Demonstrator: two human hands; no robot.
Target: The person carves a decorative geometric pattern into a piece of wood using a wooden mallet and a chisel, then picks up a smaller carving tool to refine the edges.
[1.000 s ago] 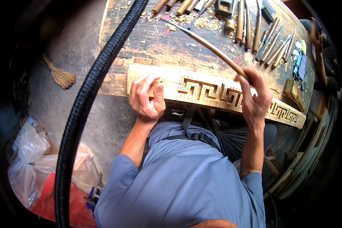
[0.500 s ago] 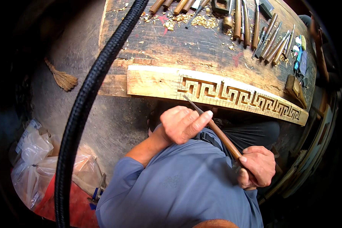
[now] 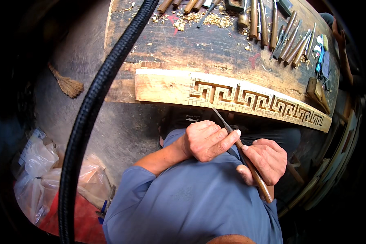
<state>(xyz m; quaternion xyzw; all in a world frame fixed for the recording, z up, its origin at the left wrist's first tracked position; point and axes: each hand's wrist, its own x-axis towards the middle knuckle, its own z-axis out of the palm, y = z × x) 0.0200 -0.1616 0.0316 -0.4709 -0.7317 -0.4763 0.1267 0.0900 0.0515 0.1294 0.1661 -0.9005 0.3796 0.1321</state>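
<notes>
A wood-carving chisel (image 3: pixel 259 179) with a brown wooden handle slants across in front of my body, its narrow metal blade pointing up and left. My left hand (image 3: pixel 209 141) is closed around it near the base of the blade. Further down, my right hand (image 3: pixel 267 159) grips the handle, whose butt end sticks out below. The blade's tip is at the near edge of a long pale board (image 3: pixel 160 86); I cannot tell whether it touches. Pencilled grid lines and a cut-out angular key pattern cover the board's middle and right.
The board lies along the near edge of a worn wooden bench (image 3: pixel 183 53). Several chisels (image 3: pixel 290 42) and wood shavings (image 3: pixel 219 20) lie behind it. A black braided cable (image 3: pixel 95 95) crosses the left. A small broom (image 3: pixel 69 85) and plastic bags (image 3: pixel 38 162) are on the floor.
The chisel has shifted right, and its tip has moved along the board's edge. My left hand went slightly right and down. My right hand has slid up the handle toward the left hand.
</notes>
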